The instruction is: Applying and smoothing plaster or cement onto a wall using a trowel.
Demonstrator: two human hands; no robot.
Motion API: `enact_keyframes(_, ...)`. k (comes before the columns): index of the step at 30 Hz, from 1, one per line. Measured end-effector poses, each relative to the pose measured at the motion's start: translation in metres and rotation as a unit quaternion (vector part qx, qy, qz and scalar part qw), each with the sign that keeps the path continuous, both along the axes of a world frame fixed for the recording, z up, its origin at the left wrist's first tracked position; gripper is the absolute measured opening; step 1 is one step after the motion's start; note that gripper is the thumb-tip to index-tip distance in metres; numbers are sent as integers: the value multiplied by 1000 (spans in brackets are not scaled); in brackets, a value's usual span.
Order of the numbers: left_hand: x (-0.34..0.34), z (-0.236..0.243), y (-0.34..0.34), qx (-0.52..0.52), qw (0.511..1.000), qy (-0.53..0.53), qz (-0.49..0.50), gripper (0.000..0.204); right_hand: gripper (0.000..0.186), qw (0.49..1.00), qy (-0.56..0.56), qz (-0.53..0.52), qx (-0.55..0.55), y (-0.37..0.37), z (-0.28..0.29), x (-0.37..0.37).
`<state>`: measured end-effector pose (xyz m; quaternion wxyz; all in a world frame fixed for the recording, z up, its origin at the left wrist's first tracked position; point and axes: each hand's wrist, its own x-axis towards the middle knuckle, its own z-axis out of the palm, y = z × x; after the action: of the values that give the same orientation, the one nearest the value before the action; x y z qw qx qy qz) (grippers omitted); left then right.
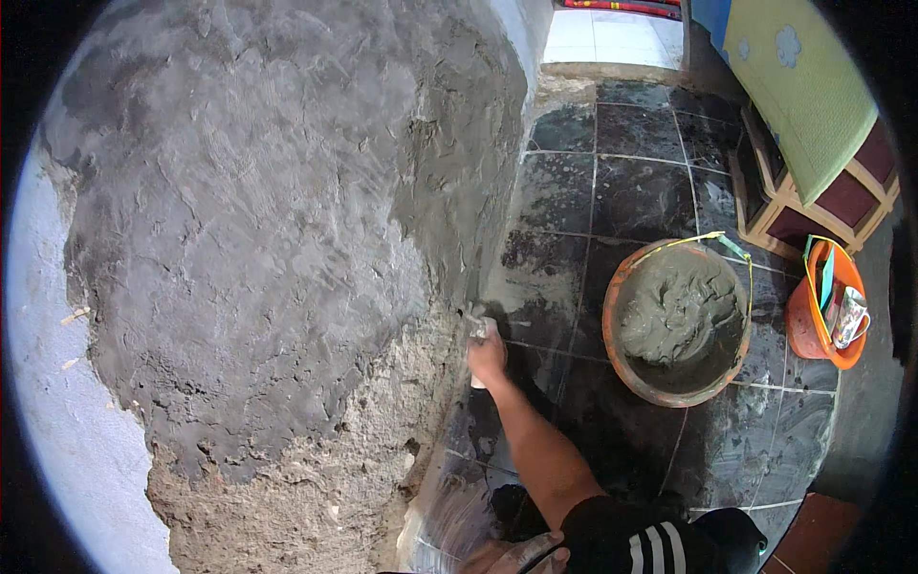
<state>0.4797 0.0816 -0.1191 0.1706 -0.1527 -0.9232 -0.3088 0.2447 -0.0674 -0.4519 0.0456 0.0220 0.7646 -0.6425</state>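
My right hand (486,356) reaches out to the foot of the rough wall, where the wall meets the dark tiled floor. Its fingers are closed, and grey smears cover their tips; a small pale piece shows beside them, too little to name. Wet grey mortar (258,191) coats most of the wall (316,497), leaving rough brown material bare lower down. At the bottom edge, partly cut off, my left hand (516,557) is bent around a greyish thing that I cannot make out.
Right of my arm stands a round orange-rimmed bucket (620,359) holding wet mortar (681,311). Beyond it sits a smaller orange bucket (806,325) with a metal mug (849,318) inside. A wooden cabinet (822,212) under a green panel (808,96) occupies the far right.
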Motion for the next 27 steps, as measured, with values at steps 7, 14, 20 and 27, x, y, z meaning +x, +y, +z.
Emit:
enact_keyframes(7,-2,-10,0,-30,999,19,-10,67,50,999,51,-9,-12,-19,8,5)
enact_keyframes(14,-4,-18,-9,9,999,-30,-25,59,47,981,135,82,-114,6,79,54)
enact_keyframes(20,1,-24,-9,-4,999,-52,-7,47,49,983,-120,35,-132,23,43,14)
enact_keyframes(27,-19,-18,-7,12,1000,15,-10,59,50,998,62,6,31,-28,15,18)
